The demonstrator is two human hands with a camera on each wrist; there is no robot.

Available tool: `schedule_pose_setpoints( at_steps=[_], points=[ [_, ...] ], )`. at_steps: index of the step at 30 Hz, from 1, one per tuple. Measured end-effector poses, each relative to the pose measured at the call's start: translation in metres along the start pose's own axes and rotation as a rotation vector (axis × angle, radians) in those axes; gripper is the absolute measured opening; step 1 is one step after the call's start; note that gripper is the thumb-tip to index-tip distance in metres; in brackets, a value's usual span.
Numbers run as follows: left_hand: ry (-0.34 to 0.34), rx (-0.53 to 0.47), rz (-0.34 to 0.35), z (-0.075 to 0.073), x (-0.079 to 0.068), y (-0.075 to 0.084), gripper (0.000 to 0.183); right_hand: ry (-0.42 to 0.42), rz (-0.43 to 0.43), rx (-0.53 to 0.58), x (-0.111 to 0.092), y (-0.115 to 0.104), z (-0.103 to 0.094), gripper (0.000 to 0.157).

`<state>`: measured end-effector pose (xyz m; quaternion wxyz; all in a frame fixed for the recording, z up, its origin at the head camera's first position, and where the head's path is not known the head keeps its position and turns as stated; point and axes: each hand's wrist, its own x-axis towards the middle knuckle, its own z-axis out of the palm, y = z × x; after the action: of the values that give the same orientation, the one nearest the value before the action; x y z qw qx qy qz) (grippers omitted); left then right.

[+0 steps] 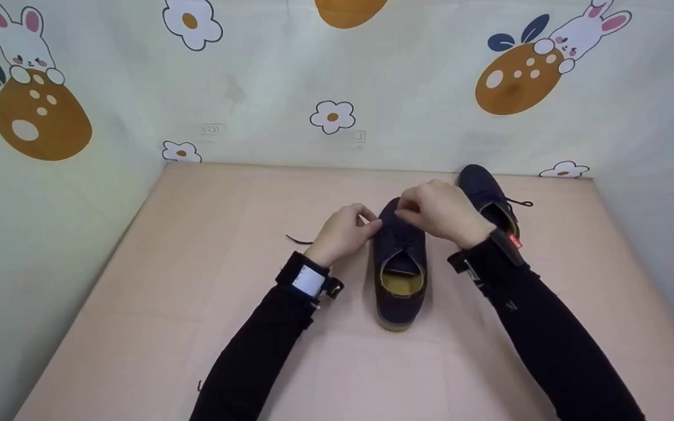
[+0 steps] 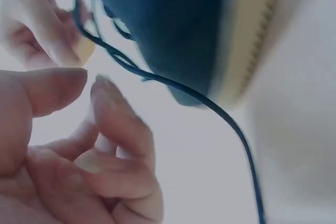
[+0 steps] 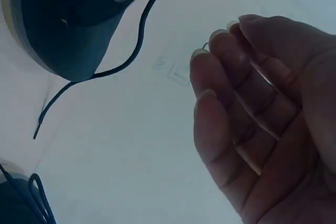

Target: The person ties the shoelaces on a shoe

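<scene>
A dark blue lace-up shoe [image 1: 400, 310] with a yellowish insole stands upright between the hands, toe toward the back wall. Beside the left of its toe is my left hand [image 1: 343, 231]; in the left wrist view its thumb and forefinger are curved, a small gap between the tips. A loose dark shoelace [image 2: 231, 121] runs past those fingers without being held. Over the right of the toe, my right hand [image 1: 439, 210] has bent fingers gathered near the thumb, and I see nothing held there. Another lace end [image 3: 131, 59] hangs from the shoe, apart from the right fingers.
The matching dark shoe [image 1: 477, 178] stands at the back right, partly behind my right hand and wrist, its lace [image 1: 521, 203] trailing rightward. A pale pink surface [image 1: 208, 275] lies beneath. Patterned cloth walls [image 1: 267, 76] rise at the back and sides.
</scene>
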<state>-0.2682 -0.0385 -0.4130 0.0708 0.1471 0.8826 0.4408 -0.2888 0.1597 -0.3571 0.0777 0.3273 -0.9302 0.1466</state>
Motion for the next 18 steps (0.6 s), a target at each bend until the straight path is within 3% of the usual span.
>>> schedule_pose_setpoints(
  at_steps=[3,9,18],
  points=[
    [0.032,0.088,0.031,0.003,0.003,-0.008,0.022,-0.023,0.043,0.010,-0.013,-0.009,0.004,0.021],
    [0.036,0.117,0.111,0.008,0.008,-0.018,0.017,-0.091,0.115,0.027,-0.022,-0.029,0.011,0.035],
    [0.097,0.105,0.220,0.012,0.013,-0.025,0.011,-0.113,0.275,0.045,-0.021,-0.031,0.017,0.014]
  ],
)
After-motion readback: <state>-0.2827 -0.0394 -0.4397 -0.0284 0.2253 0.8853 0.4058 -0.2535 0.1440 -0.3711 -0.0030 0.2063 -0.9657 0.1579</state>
